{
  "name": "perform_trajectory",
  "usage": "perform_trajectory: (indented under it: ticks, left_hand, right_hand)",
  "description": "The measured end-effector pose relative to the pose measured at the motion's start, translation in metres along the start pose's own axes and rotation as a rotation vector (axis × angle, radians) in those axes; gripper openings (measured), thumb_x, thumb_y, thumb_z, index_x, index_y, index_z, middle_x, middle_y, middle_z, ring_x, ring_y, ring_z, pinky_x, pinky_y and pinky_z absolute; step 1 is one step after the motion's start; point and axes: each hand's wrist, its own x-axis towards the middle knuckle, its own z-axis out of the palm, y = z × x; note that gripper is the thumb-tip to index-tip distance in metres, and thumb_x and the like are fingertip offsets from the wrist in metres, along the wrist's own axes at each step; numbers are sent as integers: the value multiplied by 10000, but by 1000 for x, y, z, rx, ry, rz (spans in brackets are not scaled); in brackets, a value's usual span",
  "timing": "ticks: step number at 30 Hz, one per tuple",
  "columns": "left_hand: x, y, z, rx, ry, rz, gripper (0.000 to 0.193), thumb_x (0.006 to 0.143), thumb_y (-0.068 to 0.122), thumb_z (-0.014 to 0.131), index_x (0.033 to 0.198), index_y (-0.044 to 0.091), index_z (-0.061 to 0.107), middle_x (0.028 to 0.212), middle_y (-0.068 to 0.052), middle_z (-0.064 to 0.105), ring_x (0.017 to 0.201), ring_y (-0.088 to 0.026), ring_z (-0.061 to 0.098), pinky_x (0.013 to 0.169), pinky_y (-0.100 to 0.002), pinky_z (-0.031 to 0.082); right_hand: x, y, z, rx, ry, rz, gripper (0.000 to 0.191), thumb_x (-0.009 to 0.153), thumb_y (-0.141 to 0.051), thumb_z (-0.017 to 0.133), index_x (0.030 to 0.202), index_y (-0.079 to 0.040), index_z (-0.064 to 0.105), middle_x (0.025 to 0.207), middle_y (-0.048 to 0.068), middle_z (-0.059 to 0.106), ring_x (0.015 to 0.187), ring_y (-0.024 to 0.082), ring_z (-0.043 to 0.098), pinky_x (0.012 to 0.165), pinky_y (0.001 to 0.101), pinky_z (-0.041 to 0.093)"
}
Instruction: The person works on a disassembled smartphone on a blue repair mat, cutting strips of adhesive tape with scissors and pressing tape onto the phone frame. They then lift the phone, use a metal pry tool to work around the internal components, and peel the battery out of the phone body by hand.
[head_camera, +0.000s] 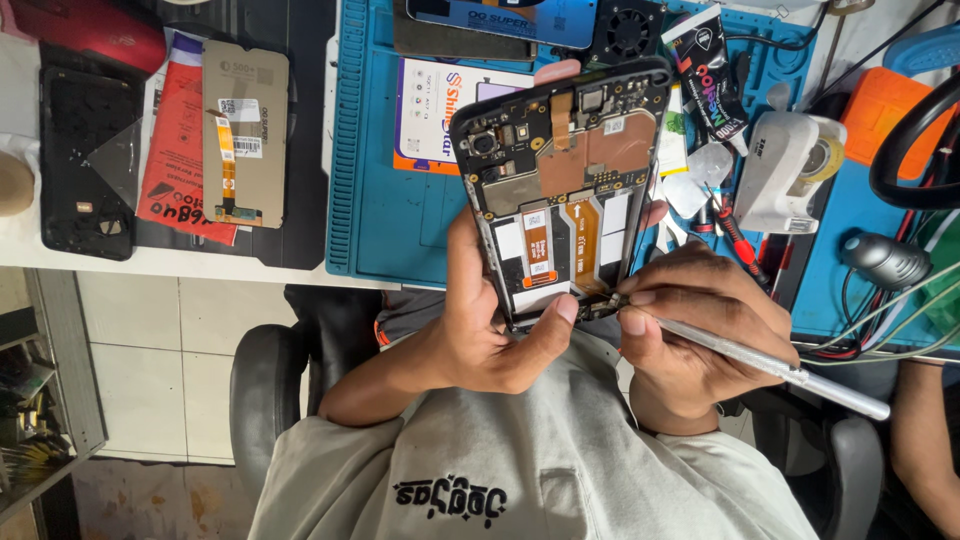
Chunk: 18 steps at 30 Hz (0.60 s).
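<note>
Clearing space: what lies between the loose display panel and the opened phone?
Head view: blue work mat and a white card beside the opened phone.

Your left hand (490, 320) raised before your chest, fingers curled, thumb stretched out to the right, forearm bare and bent at the elbow, your right hand (700, 325) close beside it, fingers pinched together, wrist bent, knuckles up.

The left hand (490, 335) hides the open phone's (565, 190) lower left edge. The metal tool's (770, 365) tip is too small to see. The picture's top edge cuts off the blue box (505, 18).
</note>
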Motion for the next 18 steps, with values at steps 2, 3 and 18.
perform_trajectory:
  ticks: [2,3,18]
  left_hand:
    - [0,0,1,-2,5,2,747,1096,-99,419,1646,194,8,1688,-245,191,1460,-404,427,1259,-523,380]
    - [0,0,1,7,4,7,746,1094,-101,419,1646,194,13,1687,-247,190,1459,-408,426,1258,-526,377]
    - [0,-1,1,-16,3,1,741,1095,-95,420,1633,210,11,1696,-238,161,1471,-410,405,1264,-527,367]
  right_hand:
    - [-1,-1,0,-2,-1,4,258,933,-136,822,894,57,655,872,170,678,647,194,669,598,278,565]
    - [-1,0,0,-2,-2,3,258,933,-136,821,896,59,655,874,170,678,648,195,669,600,279,566]
    - [2,2,-5,-10,-38,-24,235,921,-121,814,893,49,655,867,164,680,651,192,676,594,277,559]
